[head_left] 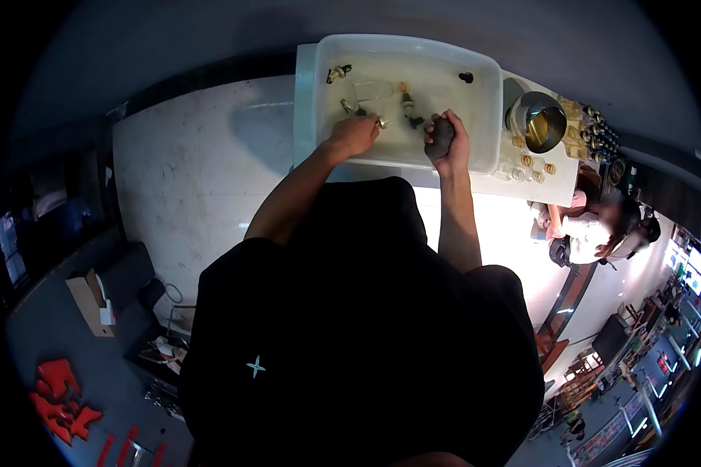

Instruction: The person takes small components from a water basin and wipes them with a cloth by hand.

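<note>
Best to pinch the small metal-tipped piece [383, 122] steadily in the left hand [354, 135], near side of the white tub [498, 117], and clasp the dark rounded object [441, 138] firmly in the right hand [459, 146], well clear of the glass piece [374, 91] farther left.

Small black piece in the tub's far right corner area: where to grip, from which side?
Pinch the black piece around its middle, coming from above. It looks short and compact, with no handle showing, and lies apart from the other fittings, so fingers should fit around it. The tub walls beyond and to its right make those sides look worse.
</note>
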`<state>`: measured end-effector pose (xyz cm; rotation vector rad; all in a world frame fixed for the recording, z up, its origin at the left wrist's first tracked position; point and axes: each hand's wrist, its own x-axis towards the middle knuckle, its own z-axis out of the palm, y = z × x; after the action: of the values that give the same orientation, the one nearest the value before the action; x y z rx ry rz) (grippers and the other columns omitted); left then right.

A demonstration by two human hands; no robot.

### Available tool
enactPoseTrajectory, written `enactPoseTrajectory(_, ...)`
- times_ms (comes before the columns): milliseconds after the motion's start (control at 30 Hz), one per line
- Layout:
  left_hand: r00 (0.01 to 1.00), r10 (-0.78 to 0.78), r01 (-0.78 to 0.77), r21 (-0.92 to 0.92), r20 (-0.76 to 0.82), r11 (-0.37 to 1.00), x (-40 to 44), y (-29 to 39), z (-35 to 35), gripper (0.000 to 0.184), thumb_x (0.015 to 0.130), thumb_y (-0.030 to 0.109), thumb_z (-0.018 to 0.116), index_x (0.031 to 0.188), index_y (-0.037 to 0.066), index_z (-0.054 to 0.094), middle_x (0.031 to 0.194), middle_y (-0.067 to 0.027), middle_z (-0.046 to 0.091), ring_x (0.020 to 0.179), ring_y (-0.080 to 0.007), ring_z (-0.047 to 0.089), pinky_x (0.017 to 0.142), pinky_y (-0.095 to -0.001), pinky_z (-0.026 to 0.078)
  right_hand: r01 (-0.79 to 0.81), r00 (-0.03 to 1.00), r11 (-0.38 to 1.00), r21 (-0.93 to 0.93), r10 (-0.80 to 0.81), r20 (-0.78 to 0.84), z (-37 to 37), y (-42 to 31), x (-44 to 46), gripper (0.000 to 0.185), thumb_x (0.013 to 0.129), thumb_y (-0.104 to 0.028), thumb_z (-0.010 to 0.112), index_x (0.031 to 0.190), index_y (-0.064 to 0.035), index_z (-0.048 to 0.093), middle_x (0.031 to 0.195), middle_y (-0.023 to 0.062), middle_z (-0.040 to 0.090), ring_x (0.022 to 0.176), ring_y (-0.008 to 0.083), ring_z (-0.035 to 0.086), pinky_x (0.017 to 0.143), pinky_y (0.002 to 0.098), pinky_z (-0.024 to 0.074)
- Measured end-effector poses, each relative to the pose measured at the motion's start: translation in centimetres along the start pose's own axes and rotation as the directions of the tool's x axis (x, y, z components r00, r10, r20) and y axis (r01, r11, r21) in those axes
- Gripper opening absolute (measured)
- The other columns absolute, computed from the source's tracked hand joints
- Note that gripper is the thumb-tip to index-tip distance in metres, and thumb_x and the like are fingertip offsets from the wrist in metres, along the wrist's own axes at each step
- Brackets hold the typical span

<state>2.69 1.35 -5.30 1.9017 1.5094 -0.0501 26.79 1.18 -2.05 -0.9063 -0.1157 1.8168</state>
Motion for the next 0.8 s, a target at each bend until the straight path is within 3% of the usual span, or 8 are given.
enactPoseTrajectory(133,0.976,0.142,-0.172,-0.182,-0.164,0.968,-1.9,-0.2,-0.9,0.026,0.1,0.027,0.049,0.107,0.003,0.057,0.092,-0.0208,0.068,0.09,-0.0424,0.065,0.077,-0.0509,0.05,-0.036,0.996,0.995,0.09,0.028,0.085,0.4,0.2,-0.2,0.031,0.099,-0.039,0.057,0.081,-0.0136,0.053,0.074,0.0023,0.048,0.065,0.016,0.047,0.048,0.0269,0.0391)
enactPoseTrajectory(300,0.949,0.138,-0.236,-0.351,-0.282,0.906,-4.0,-0.7,-1.7,0.021,0.1,0.024,0.052,0.104,0.003,0.054,0.087,-0.0209,0.066,0.083,-0.042,0.064,0.071,-0.048,0.048,-0.041,0.994,0.995,0.091,0.032,0.101,0.6,0.4,0.3,0.031,0.099,-0.041,0.054,0.084,-0.0131,0.056,0.077,0.0031,0.051,0.068,0.0175,0.049,0.053,0.0293,0.0421)
enactPoseTrajectory(500,0.894,0.113,-0.273,-0.327,-0.435,0.905,-5.6,0.8,-2.7,0.018,0.098,0.02,0.058,0.102,0.003,0.055,0.083,-0.0194,0.065,0.073,-0.039,0.064,0.064,-0.0462,0.048,-0.029,0.997,0.982,0.186,0.017,0.069,1.9,0.5,0.1,0.03,0.098,-0.041,0.055,0.089,-0.0138,0.061,0.085,0.006,0.06,0.078,0.0231,0.058,0.063,0.0343,0.0466)
enactPoseTrajectory(800,0.82,0.099,-0.324,-0.314,-0.564,0.893,-5.9,0.7,-2.5,0.019,0.096,0.02,0.06,0.103,0.003,0.058,0.082,-0.0188,0.064,0.071,-0.039,0.062,0.063,-0.0461,0.047,-0.048,0.995,0.975,0.215,0.027,0.1,2.1,1.0,-1.0,0.031,0.097,-0.042,0.055,0.092,-0.0126,0.062,0.092,0.0088,0.064,0.084,0.025,0.061,0.068,0.0368,0.0498)
